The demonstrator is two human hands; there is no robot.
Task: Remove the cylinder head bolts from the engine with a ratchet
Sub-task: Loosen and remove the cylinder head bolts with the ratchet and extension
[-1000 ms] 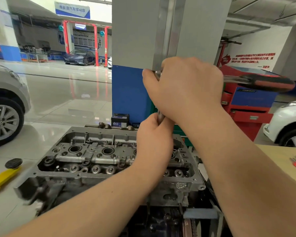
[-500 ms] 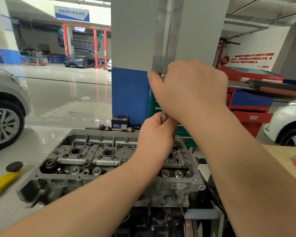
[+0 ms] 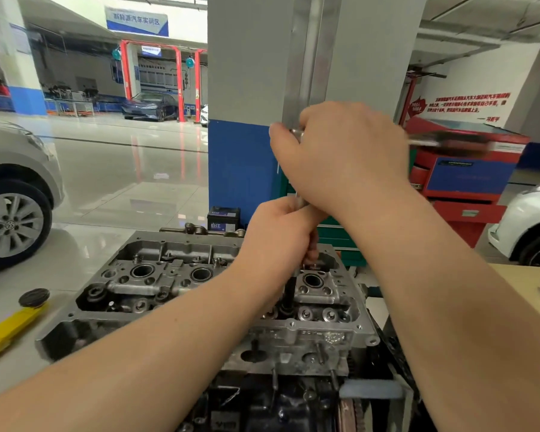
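Observation:
A bare aluminium cylinder head (image 3: 156, 288) sits on the engine block in front of me, with open plug wells and valve gear showing. My right hand (image 3: 346, 157) grips the head of a ratchet, whose red-and-black handle (image 3: 449, 141) sticks out to the right, blurred. A long extension bar runs down from it; my left hand (image 3: 281, 232) holds that bar just above the head. The dark socket (image 3: 289, 294) at its lower end sits in the right part of the cylinder head. The bolt itself is hidden.
A grey-and-blue pillar (image 3: 243, 120) stands right behind the engine. A red tool cabinet (image 3: 468, 182) is at the right, a wooden bench (image 3: 524, 285) beside it. A yellow lift arm with a black pad (image 3: 16, 319) lies at the left. Cars are parked on both sides.
The ratchet handle has swung and is now motion-blurred at the right. Both hands keep their hold on the ratchet and extension. My view has tilted down slightly, showing more of the engine.

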